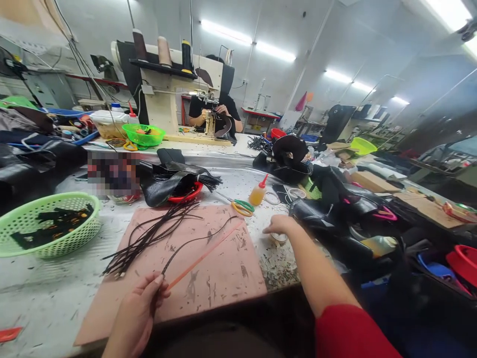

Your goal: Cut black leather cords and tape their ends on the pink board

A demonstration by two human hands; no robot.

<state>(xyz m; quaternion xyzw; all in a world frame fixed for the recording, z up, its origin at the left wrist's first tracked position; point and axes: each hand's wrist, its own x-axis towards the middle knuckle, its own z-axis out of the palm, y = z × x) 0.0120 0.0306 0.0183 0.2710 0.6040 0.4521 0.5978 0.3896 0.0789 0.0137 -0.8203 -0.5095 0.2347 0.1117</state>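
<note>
My left hand (pixel 143 301) is closed at the front edge of a pink board (pixel 223 268), pinching the near end of a thin dark strip (pixel 194 240). The strip curves away across the board. An orange strip (pixel 204 254) runs straight from beside those fingers toward the board's far right corner; whether they grip it too, I cannot tell. Right of the board, my right hand (pixel 282 226) is closed over a small round container (pixel 278 239). Whatever its fingers hold is hidden. A bundle of dark strips (pixel 145 238) lies on the board's left part.
Scissors (pixel 243 208) and a red-tipped bottle (pixel 258 193) stand beyond the board. A green basket (pixel 74 238) with black pieces is at left, black leather pieces (pixel 316 214) at right. Across the table a person (pixel 233 107) works at a sewing machine (pixel 160 94).
</note>
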